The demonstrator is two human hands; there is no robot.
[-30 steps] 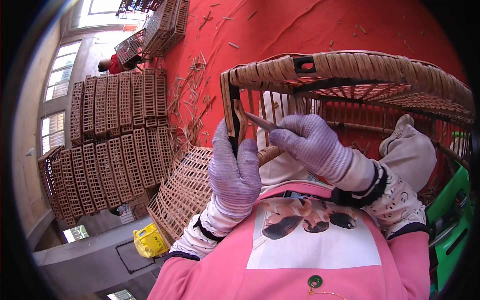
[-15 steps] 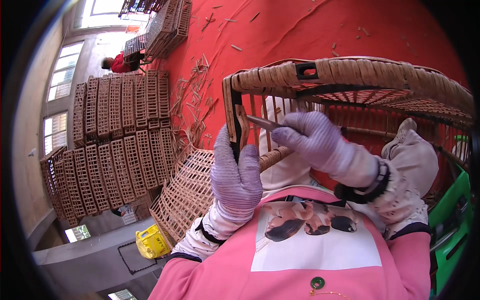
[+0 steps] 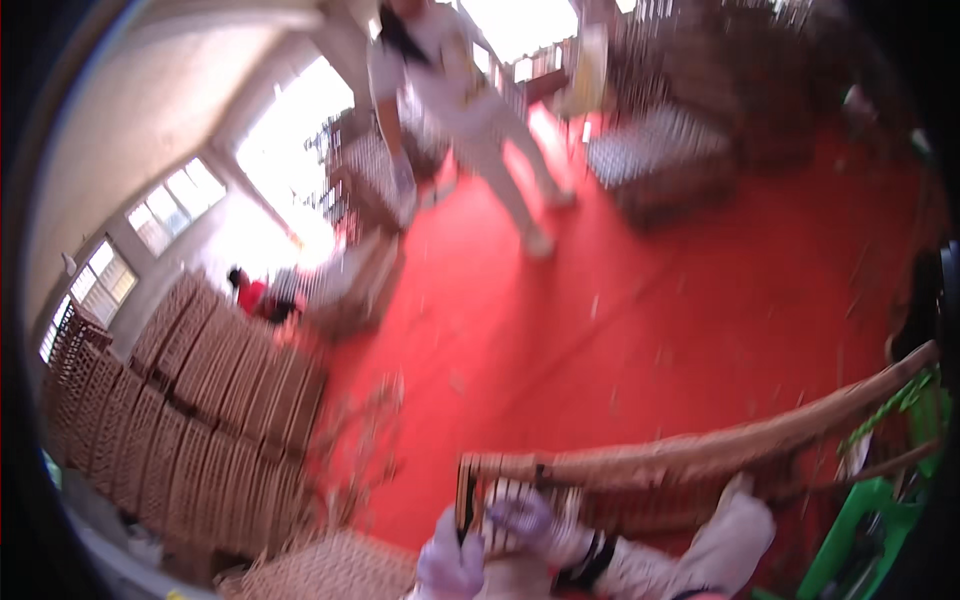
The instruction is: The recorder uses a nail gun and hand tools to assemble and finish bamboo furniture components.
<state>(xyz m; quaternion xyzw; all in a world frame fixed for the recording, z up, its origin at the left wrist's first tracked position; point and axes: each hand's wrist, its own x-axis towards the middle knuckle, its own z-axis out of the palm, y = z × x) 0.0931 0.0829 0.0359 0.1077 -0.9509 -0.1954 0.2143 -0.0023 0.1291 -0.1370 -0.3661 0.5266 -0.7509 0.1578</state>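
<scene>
Working at the left end of a woven rattan frame (image 3: 700,455), both gloved hands sit low in the head view, which is blurred throughout. Left hand (image 3: 450,565), pale lilac glove, lies just below the frame's end post (image 3: 466,490), fingers apparently wrapped toward it; whether that grip is closed on the post or only resting against it cannot be told from the blur. Right hand (image 3: 530,515), same glove, sits just right of and slightly above the left, directly under the top rail, fingers curled; the grip looks pressed together, but what it pinches, if anything, is not resolvable. Key relation: the frame's long axis runs from the hands away to the right and slightly upward, ending near a green stool (image 3: 860,530); nearly all of its length lies on the right hand's side, and only the end post lies on the left hand's side. The two hands are near each other but not visibly touching. Judgement: the left hand is the nearer one to the post, the right the nearer one to the rail and the slats beneath it. Beyond the frame: red floor (image 3: 650,300), stacked woven panels (image 3: 190,410) far left, another person (image 3: 450,90) standing well apart.
</scene>
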